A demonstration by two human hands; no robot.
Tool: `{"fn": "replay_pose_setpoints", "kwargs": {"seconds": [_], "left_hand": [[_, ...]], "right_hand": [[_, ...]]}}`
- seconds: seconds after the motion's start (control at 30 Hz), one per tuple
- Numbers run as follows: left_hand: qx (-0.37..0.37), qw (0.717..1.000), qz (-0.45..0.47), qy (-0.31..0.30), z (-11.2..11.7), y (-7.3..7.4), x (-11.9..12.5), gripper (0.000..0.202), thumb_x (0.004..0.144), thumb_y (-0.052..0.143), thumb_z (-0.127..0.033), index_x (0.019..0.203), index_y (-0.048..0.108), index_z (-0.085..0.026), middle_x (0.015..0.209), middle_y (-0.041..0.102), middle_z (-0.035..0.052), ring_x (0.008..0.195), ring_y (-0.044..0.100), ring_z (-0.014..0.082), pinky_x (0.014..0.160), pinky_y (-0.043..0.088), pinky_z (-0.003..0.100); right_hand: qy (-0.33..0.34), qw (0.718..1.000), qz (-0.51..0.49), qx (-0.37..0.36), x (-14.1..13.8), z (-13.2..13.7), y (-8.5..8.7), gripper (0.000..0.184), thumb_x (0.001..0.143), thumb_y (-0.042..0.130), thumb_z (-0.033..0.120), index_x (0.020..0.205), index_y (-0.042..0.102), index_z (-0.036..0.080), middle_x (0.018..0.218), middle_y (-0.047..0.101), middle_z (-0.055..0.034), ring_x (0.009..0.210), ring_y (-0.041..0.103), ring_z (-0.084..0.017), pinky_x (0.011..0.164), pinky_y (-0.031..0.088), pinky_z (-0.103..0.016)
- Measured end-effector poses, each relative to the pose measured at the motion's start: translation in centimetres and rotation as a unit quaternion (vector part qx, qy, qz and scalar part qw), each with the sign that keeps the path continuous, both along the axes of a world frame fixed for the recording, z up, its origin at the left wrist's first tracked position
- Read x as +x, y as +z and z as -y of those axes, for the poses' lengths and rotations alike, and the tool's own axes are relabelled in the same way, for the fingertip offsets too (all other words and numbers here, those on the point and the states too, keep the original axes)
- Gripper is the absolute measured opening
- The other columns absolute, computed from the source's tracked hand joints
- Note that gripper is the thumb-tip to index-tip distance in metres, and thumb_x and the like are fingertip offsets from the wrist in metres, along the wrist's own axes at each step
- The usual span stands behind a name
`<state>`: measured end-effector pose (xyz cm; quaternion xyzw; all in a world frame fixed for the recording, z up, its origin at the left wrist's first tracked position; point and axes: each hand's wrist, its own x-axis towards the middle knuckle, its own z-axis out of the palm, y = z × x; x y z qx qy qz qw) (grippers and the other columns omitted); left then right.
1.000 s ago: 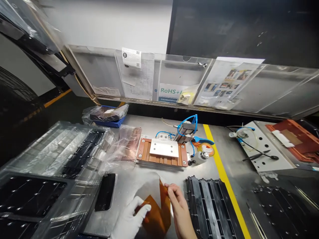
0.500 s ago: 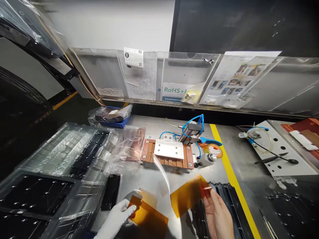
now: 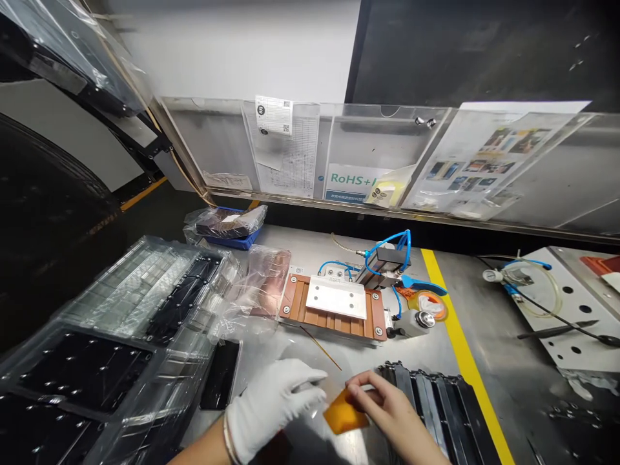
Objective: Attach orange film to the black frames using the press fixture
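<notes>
Black trays in clear plastic wrap (image 3: 87,371) lie left of my white-gloved left hand (image 3: 274,403), its fingers together, gripping nothing I can make out, just beside the amber polyimide film (image 3: 345,414). My bare right hand (image 3: 392,410) pinches that film; black slotted racks (image 3: 436,413) lie just right.

The steel bench (image 3: 416,352) carries a copper fixture (image 3: 334,307), plastic-wrapped trays (image 3: 130,310), a black slab (image 3: 220,374), bare black trays (image 3: 436,407), and a yellow stripe (image 3: 462,361).
</notes>
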<state>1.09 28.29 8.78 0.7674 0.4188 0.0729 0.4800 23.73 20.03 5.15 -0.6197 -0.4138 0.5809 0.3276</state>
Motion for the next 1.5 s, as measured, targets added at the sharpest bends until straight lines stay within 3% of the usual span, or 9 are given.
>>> {"fn": "replay_pose_setpoints", "kwargs": {"seconds": [0.13,0.33,0.43,0.57,0.67,0.77,0.97,1.2,1.5], "left_hand": [[-0.005,0.994,-0.077,-0.078,-0.8,1.4,3.0,0.020,0.080,0.066,-0.041,0.089,0.077,-0.027,0.078,0.074,-0.0011,0.069,0.065,0.0158,0.061,0.041,0.023],[0.060,0.983,-0.167,-0.053,-1.1,0.0,3.4,0.024,0.079,0.053,-0.027,0.074,0.076,-0.020,0.074,0.075,0.0056,0.065,0.065,0.0188,0.060,0.041,0.027],[-0.027,0.993,-0.100,0.057,-2.1,-0.7,3.0,0.021,0.076,0.053,-0.027,0.071,0.072,-0.018,0.068,0.072,0.0029,0.062,0.062,0.0160,0.062,0.044,0.025],[-0.166,0.964,0.018,0.209,-4.4,-1.4,2.7,0.017,0.071,0.056,-0.033,0.071,0.064,-0.018,0.060,0.063,-0.0015,0.052,0.052,0.0124,0.053,0.042,0.024],[-0.195,0.953,0.052,0.226,-6.0,-1.8,2.9,0.019,0.071,0.057,-0.036,0.071,0.062,-0.017,0.058,0.059,-0.0027,0.048,0.047,0.0106,0.051,0.039,0.024],[-0.199,0.951,0.070,0.224,-7.2,-2.1,3.3,0.021,0.071,0.058,-0.038,0.068,0.059,-0.018,0.054,0.053,-0.0050,0.048,0.045,0.0101,0.050,0.036,0.024],[-0.174,0.965,0.037,0.193,-10.4,-3.8,4.4,0.023,0.075,0.056,-0.041,0.071,0.057,-0.018,0.058,0.056,-0.0052,0.048,0.048,0.0102,0.053,0.038,0.025],[-0.134,0.972,-0.028,0.194,-14.6,-7.1,5.3,0.021,0.073,0.055,-0.035,0.057,0.048,-0.021,0.043,0.048,-0.0076,0.043,0.046,0.0115,0.052,0.036,0.025],[-0.097,0.973,-0.075,0.194,-16.2,-7.0,5.9,0.021,0.072,0.054,-0.031,0.054,0.049,-0.022,0.041,0.048,-0.0074,0.048,0.052,0.0141,0.059,0.040,0.027]], "right_hand": [[0.062,0.998,0.005,0.012,-1.1,-0.9,0.2,0.039,0.085,0.055,0.057,0.084,0.063,0.019,0.081,0.073,-0.0065,0.075,0.068,-0.020,0.070,0.050,-0.028],[0.069,0.994,-0.066,-0.048,0.4,-1.6,0.0,0.053,0.079,0.055,0.069,0.090,0.066,0.018,0.084,0.072,-0.0076,0.072,0.069,-0.021,0.065,0.050,-0.029],[-0.020,0.990,-0.116,-0.074,2.5,-1.4,-1.5,0.069,0.068,0.053,0.082,0.087,0.068,0.017,0.083,0.072,-0.0094,0.067,0.069,-0.022,0.060,0.049,-0.031],[-0.190,0.964,-0.162,-0.091,5.2,-1.0,-3.5,0.056,0.067,0.066,0.073,0.076,0.068,0.018,0.071,0.071,-0.0058,0.063,0.066,-0.019,0.060,0.047,-0.029],[-0.255,0.943,-0.199,-0.077,5.8,-1.4,-4.1,0.045,0.065,0.074,0.063,0.071,0.067,0.019,0.067,0.067,-0.0015,0.062,0.061,-0.016,0.059,0.046,-0.026],[-0.272,0.943,-0.185,-0.050,5.8,-2.5,-4.1,0.041,0.065,0.076,0.060,0.068,0.064,0.020,0.064,0.062,0.0018,0.061,0.055,-0.013,0.058,0.044,-0.023],[-0.227,0.968,-0.100,-0.046,6.9,-6.8,-3.7,0.046,0.064,0.073,0.064,0.066,0.059,0.020,0.058,0.052,0.0052,0.053,0.046,-0.011,0.051,0.039,-0.022],[-0.184,0.979,-0.048,-0.069,7.9,-11.8,-5.6,0.044,0.066,0.067,0.059,0.055,0.046,0.022,0.039,0.045,0.0082,0.034,0.038,-0.007,0.040,0.025,-0.021],[-0.178,0.981,-0.008,-0.080,8.3,-13.7,-6.5,0.041,0.070,0.062,0.057,0.058,0.044,0.022,0.040,0.047,0.0081,0.033,0.038,-0.006,0.039,0.026,-0.020]]}}
